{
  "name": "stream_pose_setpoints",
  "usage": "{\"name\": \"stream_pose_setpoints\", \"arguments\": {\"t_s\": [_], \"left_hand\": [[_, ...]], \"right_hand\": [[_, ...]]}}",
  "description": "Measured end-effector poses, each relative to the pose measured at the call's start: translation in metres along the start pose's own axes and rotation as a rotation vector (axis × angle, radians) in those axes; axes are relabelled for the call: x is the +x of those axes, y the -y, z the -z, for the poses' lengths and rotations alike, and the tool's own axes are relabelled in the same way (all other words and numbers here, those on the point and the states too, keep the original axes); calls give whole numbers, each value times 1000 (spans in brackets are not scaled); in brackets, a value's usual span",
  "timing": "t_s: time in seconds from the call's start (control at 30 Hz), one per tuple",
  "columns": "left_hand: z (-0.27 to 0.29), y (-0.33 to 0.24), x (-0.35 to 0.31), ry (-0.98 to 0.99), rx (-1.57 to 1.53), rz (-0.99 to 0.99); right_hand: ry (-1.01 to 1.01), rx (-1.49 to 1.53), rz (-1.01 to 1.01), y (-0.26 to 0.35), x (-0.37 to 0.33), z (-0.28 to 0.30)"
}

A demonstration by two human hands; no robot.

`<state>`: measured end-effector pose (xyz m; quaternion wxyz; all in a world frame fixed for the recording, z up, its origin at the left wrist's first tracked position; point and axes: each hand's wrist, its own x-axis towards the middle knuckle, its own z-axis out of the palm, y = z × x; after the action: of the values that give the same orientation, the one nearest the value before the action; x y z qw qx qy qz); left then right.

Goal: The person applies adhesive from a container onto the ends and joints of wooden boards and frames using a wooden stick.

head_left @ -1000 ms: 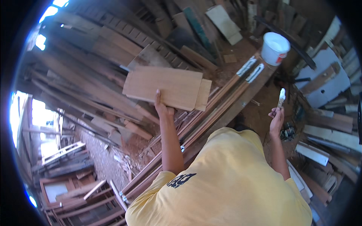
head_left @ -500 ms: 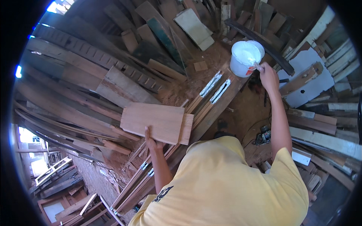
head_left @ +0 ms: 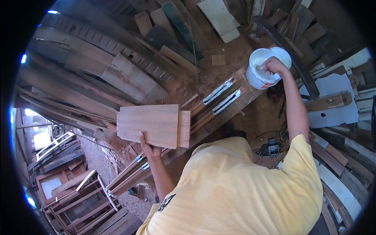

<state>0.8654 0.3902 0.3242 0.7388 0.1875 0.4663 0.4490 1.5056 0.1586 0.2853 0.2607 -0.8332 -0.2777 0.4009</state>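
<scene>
In the head view, the only view here, the right hand [head_left: 275, 67] reaches into the white bucket [head_left: 257, 81], which stands at the far end of the tabletop [head_left: 237, 104], a long, narrow plank. The step in hand looks to be loading a slim stick [head_left: 260, 68] with the white paste. What the next move calls for, as I judge it, is lifting the coated end over the rim without dripping, then bringing it to bare wood.

The right grip is closed in a pinch around the stick, with the fingers below the rim; the stick's lower end is too hidden to tell how much paste it carries. The left grip pinches the wooden panel [head_left: 149, 124] at its near edge, thumb on top; the fingers underneath are out of sight. That left hand [head_left: 152, 150] lies below the panel's middle, so the panel extends beyond it to both sides and away from the body. A narrower strip shows at the panel's right end; I cannot tell whether it is a second board or a tongue.

Between the hands, 2 wooden rails [head_left: 205, 123] lie side by side on the plank, with 2 white-smeared slots near the bucket and 2 more white patches just beside the left wrist.
</scene>
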Motion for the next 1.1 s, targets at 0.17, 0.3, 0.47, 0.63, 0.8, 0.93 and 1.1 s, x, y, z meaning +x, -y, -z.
{"name": "stream_pose_setpoints", "arguments": {"t_s": [0.17, 0.3, 0.47, 0.63, 0.8, 0.93, 1.1], "left_hand": [[4, 16, 3, -17, -41, -5], [-4, 27, 6, 118, -50, 82], [-17, 30, -3, 172, -105, 93], [-4, 15, -17, 217, -108, 126], [16, -3, -27, 277, -100, 151], [30, -20, -39, 261, -138, 180], [37, -42, -63, 234, -151, 264]], "right_hand": [[-71, 464, 27, -13, -76, 3], [-101, 684, 90, 22, -164, -44], [-30, 899, 191, 66, -249, -146], [-118, 656, 314, 122, -286, -246], [-510, 122, 719, 154, -298, -291], [-647, -329, 796, 172, -312, -297], [-793, -441, 792, 186, -315, -296]]}}
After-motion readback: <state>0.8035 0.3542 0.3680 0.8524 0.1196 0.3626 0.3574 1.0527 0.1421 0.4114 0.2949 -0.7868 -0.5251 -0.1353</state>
